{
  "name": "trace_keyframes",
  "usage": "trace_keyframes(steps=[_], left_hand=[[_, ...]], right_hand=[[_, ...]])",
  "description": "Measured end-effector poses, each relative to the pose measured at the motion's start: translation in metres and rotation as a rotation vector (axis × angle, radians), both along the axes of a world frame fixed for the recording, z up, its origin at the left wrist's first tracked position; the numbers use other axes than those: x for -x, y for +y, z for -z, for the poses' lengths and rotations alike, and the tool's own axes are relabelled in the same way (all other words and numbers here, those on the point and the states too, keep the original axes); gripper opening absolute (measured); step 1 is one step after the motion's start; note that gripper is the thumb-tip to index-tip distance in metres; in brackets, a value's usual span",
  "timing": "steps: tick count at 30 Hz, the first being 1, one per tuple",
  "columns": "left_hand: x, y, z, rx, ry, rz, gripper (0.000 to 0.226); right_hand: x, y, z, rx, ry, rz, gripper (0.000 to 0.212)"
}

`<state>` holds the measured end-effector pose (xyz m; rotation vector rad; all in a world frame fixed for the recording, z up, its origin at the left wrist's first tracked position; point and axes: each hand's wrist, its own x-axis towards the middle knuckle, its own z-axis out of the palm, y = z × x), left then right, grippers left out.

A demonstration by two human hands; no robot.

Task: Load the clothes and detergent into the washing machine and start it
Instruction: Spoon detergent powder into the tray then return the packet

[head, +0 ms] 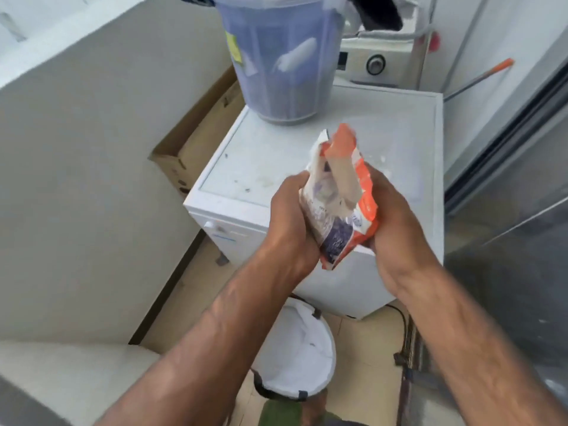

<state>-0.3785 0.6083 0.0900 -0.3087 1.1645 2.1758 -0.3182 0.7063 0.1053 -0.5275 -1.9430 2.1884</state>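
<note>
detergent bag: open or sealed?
Open, it seems: the detergent bag has its top edges apart, pale inside showing, though blurred. The left hand and right hand hold it upright.

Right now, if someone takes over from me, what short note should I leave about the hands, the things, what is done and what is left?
Left hand and right hand both grip the detergent packet, held above the white machine.
A bluish bucket stands at the back of the machine's top.
The laundry basket on the floor shows only its white lining.
Done: the clothes seem to be out of the basket, but whether they are loaded is not visible.
Left: add detergent, then start the machine.
</note>
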Motion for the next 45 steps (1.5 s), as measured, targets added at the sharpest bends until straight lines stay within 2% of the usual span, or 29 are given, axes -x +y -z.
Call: trace_keyframes(steps=[7, 15, 22, 27, 32, 37, 42, 45], left_hand=[[0.068, 0.101, -0.017, 0.038, 0.110, 0.186, 0.039], [0.113, 0.156, 0.009, 0.220, 0.037, 0.192, 0.040], [0.126, 0.166, 0.032, 0.364, -0.037, 0.153, 0.042], [0.128, 0.169, 0.039, 0.445, -0.039, 0.145, 0.042], [0.124, 0.165, 0.041, 0.517, -0.061, 0.204, 0.047], [0.120, 0.162, 0.033, 0.576, -0.051, 0.262, 0.047], [0.112, 0.155, 0.020, 0.652, 0.079, 0.419, 0.047], [0.112, 0.151, 0.012, 0.627, 0.055, 0.416, 0.046]], right_hand=[[0.057, 0.091, -0.014, -0.082, -0.051, 0.079, 0.044], [0.107, 0.138, 0.011, -0.034, -0.205, 0.040, 0.051], [0.137, 0.145, 0.046, 0.074, -0.337, 0.053, 0.053], [0.150, 0.146, 0.068, 0.089, -0.397, 0.103, 0.067], [0.161, 0.149, 0.085, 0.111, -0.406, 0.106, 0.051], [0.153, 0.149, 0.090, 0.020, -0.429, 0.107, 0.045], [0.145, 0.143, 0.080, -0.119, -0.371, 0.151, 0.035], [0.134, 0.135, 0.065, -0.166, -0.338, 0.166, 0.057]])
